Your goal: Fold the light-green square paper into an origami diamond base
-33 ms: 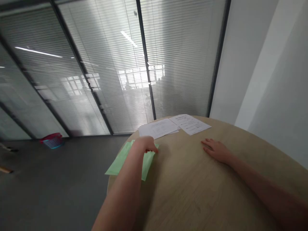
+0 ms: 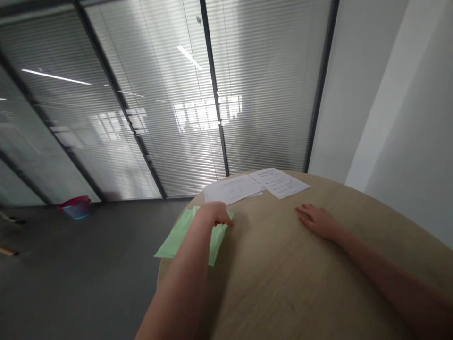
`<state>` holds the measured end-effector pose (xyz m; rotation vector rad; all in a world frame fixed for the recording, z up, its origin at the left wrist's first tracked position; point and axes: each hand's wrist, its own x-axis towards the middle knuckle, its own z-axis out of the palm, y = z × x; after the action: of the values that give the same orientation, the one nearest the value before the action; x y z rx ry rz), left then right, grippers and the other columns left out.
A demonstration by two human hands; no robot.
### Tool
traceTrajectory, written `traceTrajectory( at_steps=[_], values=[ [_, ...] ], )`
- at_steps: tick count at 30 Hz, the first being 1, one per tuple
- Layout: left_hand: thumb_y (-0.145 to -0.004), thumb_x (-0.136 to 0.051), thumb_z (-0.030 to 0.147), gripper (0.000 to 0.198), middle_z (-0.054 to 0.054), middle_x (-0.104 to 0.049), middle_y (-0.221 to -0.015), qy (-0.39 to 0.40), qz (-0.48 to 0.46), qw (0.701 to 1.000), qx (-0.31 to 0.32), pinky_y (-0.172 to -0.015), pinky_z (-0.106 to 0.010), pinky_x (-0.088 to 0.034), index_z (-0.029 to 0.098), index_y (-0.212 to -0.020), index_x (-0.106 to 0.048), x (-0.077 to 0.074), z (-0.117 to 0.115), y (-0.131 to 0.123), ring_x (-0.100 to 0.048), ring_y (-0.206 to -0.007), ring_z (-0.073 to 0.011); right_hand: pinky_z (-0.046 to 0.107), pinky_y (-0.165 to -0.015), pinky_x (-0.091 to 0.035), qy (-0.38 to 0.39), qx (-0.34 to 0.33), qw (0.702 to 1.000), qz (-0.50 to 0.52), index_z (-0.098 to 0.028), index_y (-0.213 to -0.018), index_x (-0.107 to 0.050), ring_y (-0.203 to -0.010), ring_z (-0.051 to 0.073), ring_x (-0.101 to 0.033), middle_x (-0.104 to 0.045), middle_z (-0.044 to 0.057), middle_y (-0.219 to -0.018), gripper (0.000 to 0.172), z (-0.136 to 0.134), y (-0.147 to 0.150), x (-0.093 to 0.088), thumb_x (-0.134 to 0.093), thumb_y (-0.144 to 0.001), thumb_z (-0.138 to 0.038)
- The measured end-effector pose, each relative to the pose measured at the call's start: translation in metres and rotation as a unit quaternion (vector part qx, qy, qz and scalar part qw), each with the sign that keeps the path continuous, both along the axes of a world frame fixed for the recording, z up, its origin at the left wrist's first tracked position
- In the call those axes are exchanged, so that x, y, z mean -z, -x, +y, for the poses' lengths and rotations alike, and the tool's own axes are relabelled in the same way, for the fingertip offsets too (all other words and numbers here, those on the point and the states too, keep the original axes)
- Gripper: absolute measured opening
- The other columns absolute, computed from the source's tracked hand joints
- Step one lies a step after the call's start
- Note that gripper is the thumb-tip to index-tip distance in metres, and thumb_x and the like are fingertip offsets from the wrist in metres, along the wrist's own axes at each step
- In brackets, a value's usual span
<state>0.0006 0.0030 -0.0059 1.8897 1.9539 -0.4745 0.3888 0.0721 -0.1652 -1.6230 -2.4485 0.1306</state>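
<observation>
On our round pale-wood table [image 2: 269,259], our left hand [image 2: 218,212], grip unclear, seemingly adjusts the flat light-green sheet [image 2: 179,237]; our open right hand [image 2: 316,221] might next steady it.

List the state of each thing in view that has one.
Left hand: fingers curled, over green sheet; grip unclear
Right hand: palm down on wooden table, fingers extended
Green sheet: laid out, one corner past table edge
Printed papers: flat, overlapping
Pink-and-blue basket: upright on floor
Blinds: lowered
</observation>
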Motion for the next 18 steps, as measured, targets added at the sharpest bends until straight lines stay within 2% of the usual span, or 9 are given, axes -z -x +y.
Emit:
traceTrajectory(
  at_steps=[2,5,8,11,14,18],
  values=[
    [-0.072,-0.075,0.044,0.030,-0.014,-0.077,-0.089,0.017,0.000,1.000,0.004,-0.068,-0.030,-0.056,0.014,-0.073,-0.072,0.009,0.004,-0.001,-0.069,-0.073,-0.0224,0.055,-0.120,-0.032,-0.005,-0.005,1.000,-0.002,-0.022,-0.153,-0.051,-0.149,0.033,-0.038,-0.043,0.012,-0.160,0.063,0.000,0.000,-0.001,-0.035,-0.100,-0.053],
    [-0.067,-0.074,0.031,0.017,-0.011,-0.075,-0.079,0.028,0.008,1.000,0.006,-0.070,-0.030,-0.056,0.016,-0.063,-0.069,0.014,0.005,-0.002,-0.069,-0.073,-0.0227,0.053,-0.120,-0.033,-0.009,-0.008,1.000,-0.012,-0.021,-0.152,-0.051,-0.148,0.033,-0.039,-0.043,0.012,-0.159,0.063,0.001,0.000,0.000,-0.035,-0.100,-0.052],
    [-0.063,-0.070,0.022,0.008,-0.010,-0.073,-0.072,0.020,0.015,1.000,0.007,-0.070,-0.030,-0.056,0.016,-0.059,-0.066,0.010,0.003,-0.004,-0.069,-0.073,-0.0237,0.053,-0.120,-0.033,-0.010,-0.012,1.000,-0.013,-0.021,-0.152,-0.052,-0.148,0.033,-0.040,-0.044,0.013,-0.159,0.064,0.003,-0.001,0.002,-0.036,-0.100,-0.053],
    [-0.068,-0.065,0.026,0.012,-0.009,-0.072,-0.070,-0.007,-0.006,1.000,0.017,-0.067,-0.030,-0.054,0.016,-0.063,-0.066,0.000,-0.001,-0.015,-0.067,-0.068,-0.0216,0.053,-0.120,-0.033,-0.010,-0.011,1.000,-0.001,-0.023,-0.152,-0.053,-0.148,0.033,-0.040,-0.045,0.011,-0.159,0.063,0.005,-0.001,0.004,-0.037,-0.099,-0.054],
    [-0.078,-0.057,0.034,0.023,-0.008,-0.069,-0.069,-0.059,-0.133,0.989,0.021,-0.062,-0.030,-0.050,0.015,-0.070,-0.066,-0.004,-0.006,-0.042,-0.062,-0.062,-0.0188,0.054,-0.120,-0.033,-0.005,-0.002,1.000,-0.002,-0.024,-0.153,-0.051,-0.149,0.033,-0.039,-0.043,0.010,-0.160,0.062,0.003,0.001,0.002,-0.038,-0.100,-0.054],
    [-0.093,-0.044,0.046,0.040,-0.008,-0.070,-0.083,-0.088,-0.373,0.924,0.008,-0.058,-0.024,-0.047,0.014,-0.090,-0.068,0.010,-0.007,-0.086,-0.064,-0.070,-0.0157,0.052,-0.121,-0.033,-0.009,-0.009,1.000,0.029,-0.021,-0.148,-0.057,-0.147,0.032,-0.041,-0.046,0.011,-0.157,0.059,0.000,0.002,-0.002,-0.041,-0.099,-0.049]
  ],
)
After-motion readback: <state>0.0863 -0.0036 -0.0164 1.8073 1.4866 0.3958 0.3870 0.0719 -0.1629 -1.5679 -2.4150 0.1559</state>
